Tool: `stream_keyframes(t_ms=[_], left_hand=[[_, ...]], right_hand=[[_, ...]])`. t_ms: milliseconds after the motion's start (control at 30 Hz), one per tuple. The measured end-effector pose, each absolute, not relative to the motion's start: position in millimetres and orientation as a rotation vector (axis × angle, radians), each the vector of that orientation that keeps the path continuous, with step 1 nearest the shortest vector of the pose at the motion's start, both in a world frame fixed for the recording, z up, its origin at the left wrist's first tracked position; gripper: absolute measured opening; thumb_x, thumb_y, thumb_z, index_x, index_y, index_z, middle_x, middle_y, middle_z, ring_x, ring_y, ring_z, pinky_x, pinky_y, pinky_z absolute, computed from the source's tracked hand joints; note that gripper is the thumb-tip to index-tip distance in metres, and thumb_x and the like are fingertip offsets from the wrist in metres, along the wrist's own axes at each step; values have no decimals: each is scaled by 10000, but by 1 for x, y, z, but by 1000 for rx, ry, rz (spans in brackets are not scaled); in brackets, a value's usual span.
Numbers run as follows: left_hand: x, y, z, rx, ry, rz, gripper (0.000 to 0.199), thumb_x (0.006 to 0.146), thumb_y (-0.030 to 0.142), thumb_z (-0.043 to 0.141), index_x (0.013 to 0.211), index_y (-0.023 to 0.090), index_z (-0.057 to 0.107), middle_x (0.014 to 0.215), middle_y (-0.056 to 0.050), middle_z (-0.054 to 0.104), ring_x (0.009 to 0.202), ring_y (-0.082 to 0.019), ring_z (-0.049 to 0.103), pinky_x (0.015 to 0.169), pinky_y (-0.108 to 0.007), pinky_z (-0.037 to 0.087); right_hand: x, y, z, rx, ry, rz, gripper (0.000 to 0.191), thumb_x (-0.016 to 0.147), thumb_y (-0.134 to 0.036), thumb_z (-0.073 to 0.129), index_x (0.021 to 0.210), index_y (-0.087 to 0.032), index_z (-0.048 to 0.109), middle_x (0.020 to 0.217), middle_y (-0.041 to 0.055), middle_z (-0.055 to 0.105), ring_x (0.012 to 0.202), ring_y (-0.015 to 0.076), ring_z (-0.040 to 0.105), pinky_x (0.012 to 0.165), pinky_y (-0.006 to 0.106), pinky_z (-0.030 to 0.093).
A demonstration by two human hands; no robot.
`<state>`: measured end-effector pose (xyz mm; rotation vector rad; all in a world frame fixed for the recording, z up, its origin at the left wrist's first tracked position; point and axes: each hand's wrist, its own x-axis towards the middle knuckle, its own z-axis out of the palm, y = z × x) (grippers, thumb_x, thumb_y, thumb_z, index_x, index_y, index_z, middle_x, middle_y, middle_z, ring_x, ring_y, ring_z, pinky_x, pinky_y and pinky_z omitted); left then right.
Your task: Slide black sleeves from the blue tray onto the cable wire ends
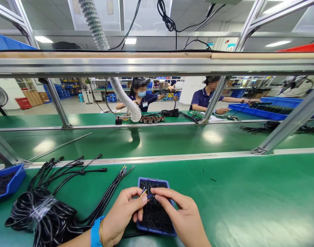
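pinching yellow and blue wire ends (143, 192) in the left hand (126, 207), gripping a small dark piece (152, 196) with the right hand (181, 209), hovering right over the blue bin (157, 232) of short black pieces (157, 216)!

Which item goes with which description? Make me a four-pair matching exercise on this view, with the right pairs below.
Column one
1. Colored wires
2. Cable bundle
3. Wide duct
4. Bin nearest the right hand

Column two
A. Silver and ribbed
B. Filled with black pieces
C. Pinched by the left hand
D. Bound with clear wrap

Pairs: 1-C, 2-D, 3-A, 4-B
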<state>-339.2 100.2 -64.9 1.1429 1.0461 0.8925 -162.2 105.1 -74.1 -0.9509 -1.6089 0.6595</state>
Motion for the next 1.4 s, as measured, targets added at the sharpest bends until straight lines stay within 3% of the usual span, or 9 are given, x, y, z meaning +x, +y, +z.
stream_keyframes(t_ms=[167, 367, 600, 667, 800, 900, 1100, 1233, 1400], left_hand=[[-339, 100, -64, 1139, 1007, 900, 382, 751, 525, 671, 761, 156, 574, 508, 56, 469, 464, -73, 377, 473, -204, 285], [-338, 101, -63, 1142, 1059, 906, 394, 733, 532, 686, 764, 157, 571, 495, 59, 478, 456, -74, 395, 470, -202, 290], [-338, 104, -67, 1124, 1065, 966, 356, 738, 477, 694, 787, 141, 587, 518, 45, 516, 466, -73, 413, 479, -205, 299], [-338, 104, -66, 1127, 1074, 960, 354, 735, 464, 694, 814, 135, 590, 517, 44, 518, 472, -77, 422, 484, -209, 306], [-338, 101, -59, 1134, 1051, 901, 332, 683, 394, 735, 844, 143, 588, 639, 23, 561, 543, -91, 494, 506, -211, 339], [-338, 98, -55, 1122, 1023, 924, 287, 659, 322, 737, 812, 158, 557, 762, 8, 575, 600, -94, 533, 522, -211, 357], [-336, 95, -53, 1134, 1010, 955, 290, 649, 291, 754, 739, 182, 502, 713, 15, 567, 635, -123, 565, 582, -237, 399], [-339, 95, -48, 1122, 987, 1025, 189, 745, 302, 679, 757, 174, 539, 747, 3, 571, 751, -142, 560, 717, -262, 425], [-343, 99, -46, 1025, 933, 1030, 185, 782, 332, 613, 783, 152, 569, 721, 10, 539, 611, -103, 498, 596, -250, 376]], right_hand=[[-165, 107, -81, -812, -1737, 331, 271, 884, -109, 573, 1056, -252, 726, 944, 37, 765, 816, 173, 726, 767, 254, 592], [-166, 108, -79, -796, -1792, 318, 226, 922, -105, 494, 948, -219, 688, 847, 44, 725, 769, 167, 688, 685, 254, 571], [-160, 113, -82, -796, -1965, 287, 424, 928, -94, 462, 1312, -250, 551, 1139, 65, 697, 1029, 177, 651, 883, 301, 543], [-159, 113, -78, -894, -1918, 391, 328, 918, -178, 517, 1226, -240, 611, 1114, 69, 696, 1014, 195, 643, 859, 312, 546], [-161, 111, -71, -1034, -1790, 747, 119, 869, -268, 580, 859, -198, 676, 779, 25, 694, 686, 159, 629, 637, 253, 526], [-166, 110, -74, -1069, -1710, 963, 150, 846, -297, 588, 790, -178, 661, 705, 14, 668, 634, 148, 599, 604, 240, 499], [-160, 107, -64, -1042, -1720, 1053, 210, 838, -364, 609, 763, -176, 666, 668, 8, 652, 608, 143, 575, 579, 241, 463], [-139, 108, -43, -754, -2050, 1227, 362, 868, -511, 598, 703, -208, 709, 748, 19, 690, 712, 168, 627, 699, 286, 503], [-144, 117, -60, -1104, -2181, 436, 229, 810, -294, 728, 1030, -233, 703, 975, 61, 715, 912, 262, 604, 805, 407, 483]])
